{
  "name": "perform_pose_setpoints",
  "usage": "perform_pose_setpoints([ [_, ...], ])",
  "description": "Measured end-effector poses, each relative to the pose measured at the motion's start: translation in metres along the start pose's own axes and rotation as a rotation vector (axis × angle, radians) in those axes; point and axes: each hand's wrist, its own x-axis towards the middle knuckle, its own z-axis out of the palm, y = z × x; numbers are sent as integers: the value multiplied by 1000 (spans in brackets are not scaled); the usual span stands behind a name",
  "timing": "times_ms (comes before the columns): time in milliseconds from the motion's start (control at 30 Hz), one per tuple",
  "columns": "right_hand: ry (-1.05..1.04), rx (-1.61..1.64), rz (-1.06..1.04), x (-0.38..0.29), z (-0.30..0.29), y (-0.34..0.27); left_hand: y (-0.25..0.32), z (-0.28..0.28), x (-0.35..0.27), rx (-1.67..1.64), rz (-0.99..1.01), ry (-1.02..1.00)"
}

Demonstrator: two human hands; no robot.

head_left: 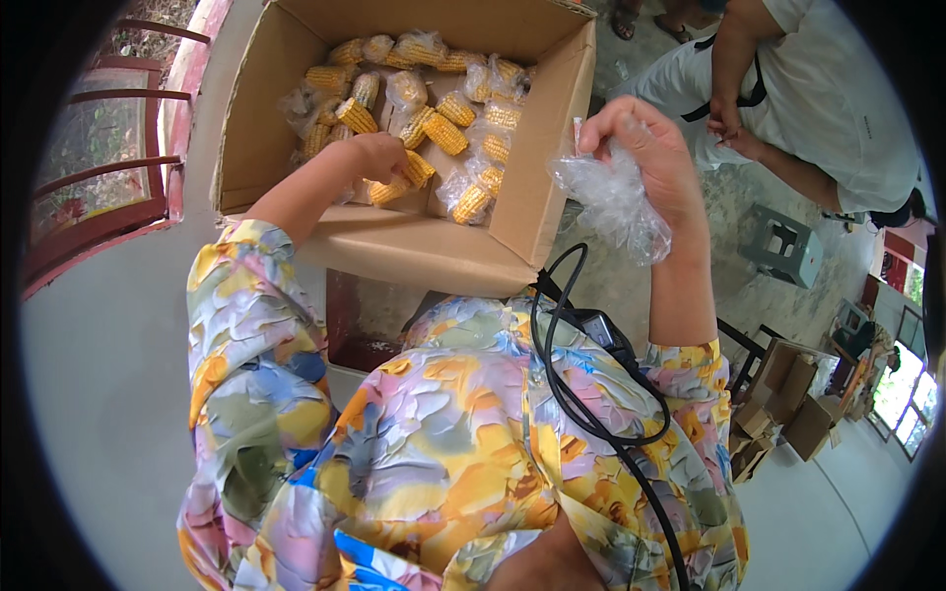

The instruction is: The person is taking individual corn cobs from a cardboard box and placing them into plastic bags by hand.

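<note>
My left hand point(380, 157) reaches into an open cardboard box point(414, 247). Its curled fingers touch or lie just over a piece of corn cob point(420, 169); whether they grip it is hidden. Another corn piece point(388, 190) lies just below the fingers. Many yellow cob pieces are spread over the box floor, some bare, others in clear plastic such as the wrapped corn point(471, 204) near the right wall. Raised to the right of the box, my right hand point(639, 151) holds a crumpled bunch of clear plastic bags point(617, 199) between thumb and fingers.
A person in a white shirt point(828, 96) is at the upper right, hands together. A grey-green plastic stool point(783, 246) stands on the floor. Cardboard boxes point(776, 391) are at the lower right. A black cable point(550, 347) hangs over my patterned shirt. A barred window point(103, 140) is at left.
</note>
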Motion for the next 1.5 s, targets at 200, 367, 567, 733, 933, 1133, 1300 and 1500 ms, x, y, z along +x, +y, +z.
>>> perform_pose_setpoints([
  [200,36,-160,114,6,15,5,15,-36,-51,-1038,-59,122],
  [367,-3,-455,142,17,19,19,3,-32,-62,-1816,247,188],
  [567,151,-894,-23,31,46,38,60,-66,-89,-1929,518,333],
  [733,159,-835,-104,46,45,53,91,-65,-86,-2069,655,399],
  [933,5,-300,-44,52,65,41,110,-61,-72,-2375,869,195],
  [1133,-40,-112,80,51,68,10,124,-65,-82,-2243,963,238],
  [1300,-102,12,12,40,63,-9,114,-58,-71,-2185,898,383],
  [1500,5,27,-103,32,47,-12,103,-61,-73,-2261,670,474],
])
